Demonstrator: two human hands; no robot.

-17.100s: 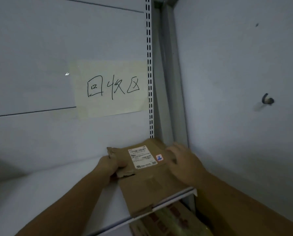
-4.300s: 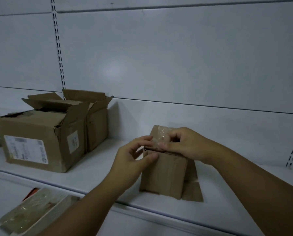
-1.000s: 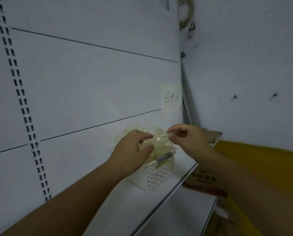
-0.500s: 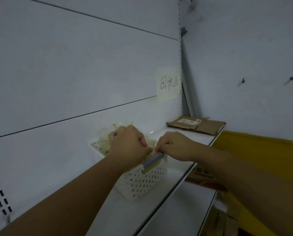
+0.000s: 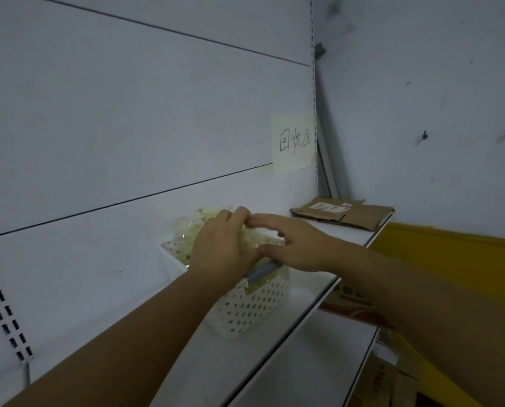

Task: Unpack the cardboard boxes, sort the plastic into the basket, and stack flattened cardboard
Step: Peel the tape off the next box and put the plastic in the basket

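- Two hands over one white basket on the shelf: left hand curled onto its plastic; right hand straight-fingered, touching.
- I count one flattened cardboard, far right.

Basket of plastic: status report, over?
Left hand grips crumpled plastic in the white basket. Right hand open beside it. Flattened cardboard apart; nothing blocking.
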